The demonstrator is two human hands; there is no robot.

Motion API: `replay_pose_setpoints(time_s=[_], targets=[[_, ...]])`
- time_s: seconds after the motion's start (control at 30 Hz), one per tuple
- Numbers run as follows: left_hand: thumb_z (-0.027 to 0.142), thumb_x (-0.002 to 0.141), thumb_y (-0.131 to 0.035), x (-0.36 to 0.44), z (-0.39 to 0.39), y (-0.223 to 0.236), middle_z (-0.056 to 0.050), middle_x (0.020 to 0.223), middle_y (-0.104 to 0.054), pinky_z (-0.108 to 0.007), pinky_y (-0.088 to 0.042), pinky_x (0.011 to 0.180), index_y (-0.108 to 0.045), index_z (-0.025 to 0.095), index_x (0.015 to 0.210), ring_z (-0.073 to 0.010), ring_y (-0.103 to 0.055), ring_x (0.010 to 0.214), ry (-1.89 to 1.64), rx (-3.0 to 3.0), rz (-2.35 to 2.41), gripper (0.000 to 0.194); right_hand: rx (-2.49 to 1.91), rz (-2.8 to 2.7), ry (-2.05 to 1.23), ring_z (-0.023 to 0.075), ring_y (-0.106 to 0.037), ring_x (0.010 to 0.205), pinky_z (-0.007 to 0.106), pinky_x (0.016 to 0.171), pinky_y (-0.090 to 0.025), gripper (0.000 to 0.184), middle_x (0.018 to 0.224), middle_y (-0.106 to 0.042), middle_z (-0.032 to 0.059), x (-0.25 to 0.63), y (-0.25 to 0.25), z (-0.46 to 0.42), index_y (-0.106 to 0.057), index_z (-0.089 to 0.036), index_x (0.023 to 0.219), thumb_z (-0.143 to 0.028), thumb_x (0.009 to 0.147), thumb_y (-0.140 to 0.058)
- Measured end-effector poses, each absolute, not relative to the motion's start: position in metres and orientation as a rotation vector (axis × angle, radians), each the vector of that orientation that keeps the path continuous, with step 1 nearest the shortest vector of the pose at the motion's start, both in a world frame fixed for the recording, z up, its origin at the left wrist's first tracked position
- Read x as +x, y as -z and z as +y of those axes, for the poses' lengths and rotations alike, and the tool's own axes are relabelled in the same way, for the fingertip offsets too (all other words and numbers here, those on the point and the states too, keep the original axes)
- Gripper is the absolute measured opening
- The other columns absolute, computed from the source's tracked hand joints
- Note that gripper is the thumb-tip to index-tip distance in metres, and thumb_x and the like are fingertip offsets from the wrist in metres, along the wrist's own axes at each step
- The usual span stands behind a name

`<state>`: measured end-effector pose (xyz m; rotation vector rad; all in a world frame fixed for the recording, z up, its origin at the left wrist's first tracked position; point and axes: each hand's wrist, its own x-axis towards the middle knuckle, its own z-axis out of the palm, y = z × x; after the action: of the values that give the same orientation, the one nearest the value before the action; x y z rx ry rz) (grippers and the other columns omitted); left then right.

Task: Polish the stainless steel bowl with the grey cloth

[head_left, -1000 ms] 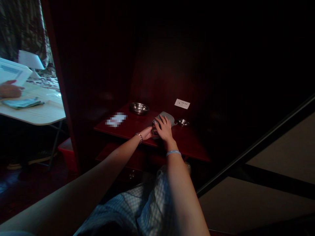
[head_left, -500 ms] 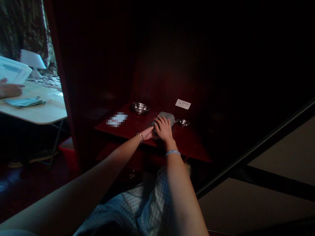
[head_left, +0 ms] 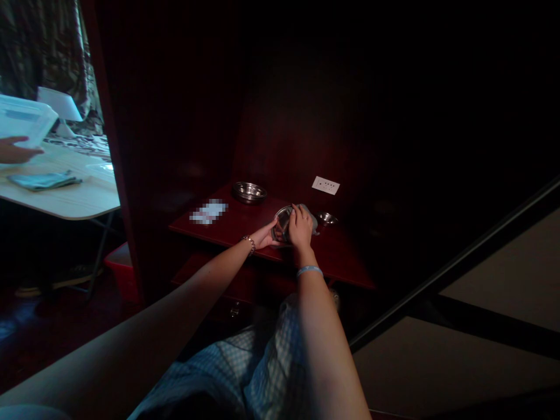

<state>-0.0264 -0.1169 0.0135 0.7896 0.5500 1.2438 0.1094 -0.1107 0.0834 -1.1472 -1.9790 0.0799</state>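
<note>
My left hand (head_left: pixel 265 237) grips the near-left rim of a shiny metal bowl (head_left: pixel 282 224), which is tilted over the dark red desk (head_left: pixel 227 228). Across the bowl's right side lies my right hand (head_left: pixel 301 224), its fingers closed on a grey cloth (head_left: pixel 313 220) pressed to the metal. Part of the cloth is hidden under that hand. Just right of the cloth sits a small metal bowl (head_left: pixel 327 219). Farther back on the left are metal bowls (head_left: pixel 249 192) that look stacked.
A blurred pale item (head_left: pixel 209 212) lies at the desk's left. A white socket plate (head_left: pixel 326 185) is on the back wall. Beyond the dark partition (head_left: pixel 118 146), another person's hand (head_left: pixel 20 151) holds a clear plastic box (head_left: pixel 26 119) above a light table (head_left: pixel 87 201).
My right hand and the cloth have shifted slightly right, uncovering the bowl's shiny inside. My left hand still holds the rim. The other person's hand and box moved a little.
</note>
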Motion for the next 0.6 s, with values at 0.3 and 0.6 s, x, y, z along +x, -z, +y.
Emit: replay_pose_setpoints(time_s=[0.3, 0.6], targets=[[0.051, 0.095, -0.040, -0.028, -0.120, -0.017, -0.013, 0.086, -0.072, -0.053, -0.045, 0.098, -0.062, 0.013, 0.107, -0.0243, -0.068, 0.088, -1.265, 0.718, 0.549, 0.045, -1.234, -1.660, -0.524, 0.0254, -0.044, 0.133, 0.046, 0.112, -0.029, 0.057, 0.140, -0.053, 0.0145, 0.122, -0.074, -0.083, -0.051, -0.016, 0.134, -0.042, 0.096, -0.017], [0.054, 0.089, -0.051, -0.030, -0.115, -0.013, -0.012, 0.088, -0.072, -0.050, -0.047, 0.096, -0.063, 0.015, 0.107, -0.0231, -0.068, 0.085, -1.289, 0.735, 0.520, 0.044, -1.383, -1.512, -0.808, 0.0283, -0.058, 0.118, 0.044, 0.101, -0.042, 0.071, 0.126, -0.062, 0.0199, 0.127, -0.061, -0.069, -0.052, -0.011, 0.131, -0.057, 0.095, -0.011]])
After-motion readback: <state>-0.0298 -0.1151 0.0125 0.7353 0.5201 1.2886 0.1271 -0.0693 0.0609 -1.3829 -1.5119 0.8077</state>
